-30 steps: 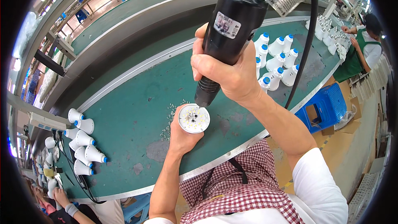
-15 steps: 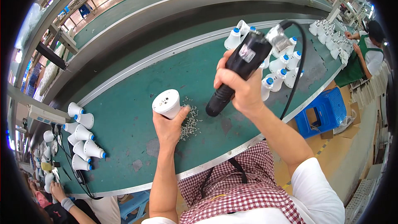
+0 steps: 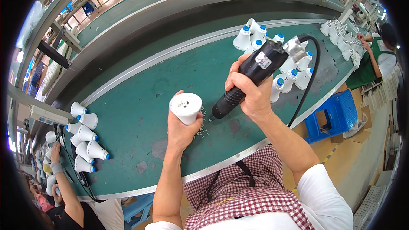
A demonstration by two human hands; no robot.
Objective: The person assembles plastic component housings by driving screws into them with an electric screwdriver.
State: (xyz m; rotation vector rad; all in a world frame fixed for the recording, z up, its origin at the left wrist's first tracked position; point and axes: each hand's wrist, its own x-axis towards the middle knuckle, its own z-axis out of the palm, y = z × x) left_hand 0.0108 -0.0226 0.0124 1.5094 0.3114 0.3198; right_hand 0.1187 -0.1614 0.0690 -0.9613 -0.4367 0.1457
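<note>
My left hand is wrapped round a white cone-shaped lamp housing, its wide flat face with small holes turned up. Beside and partly behind that hand lies a scatter of small screws on the green bench. In my right hand is a black electric screwdriver, tilted, its cable end up and to the right. Its lower end points down toward the bench, just right of the housing and apart from it. Whether a screw sits at its tip cannot be made out.
Blue-tipped white housings stand behind my right hand, and several more lie at the left. A black cable hangs over the bench edge. Co-workers sit at both sides, one reaching an arm in. A blue stool stands at the right.
My left hand has moved right with the lamp housing, now covering part of the screws. The screwdriver has shifted slightly right. The left co-worker's arm has reached farther up.
</note>
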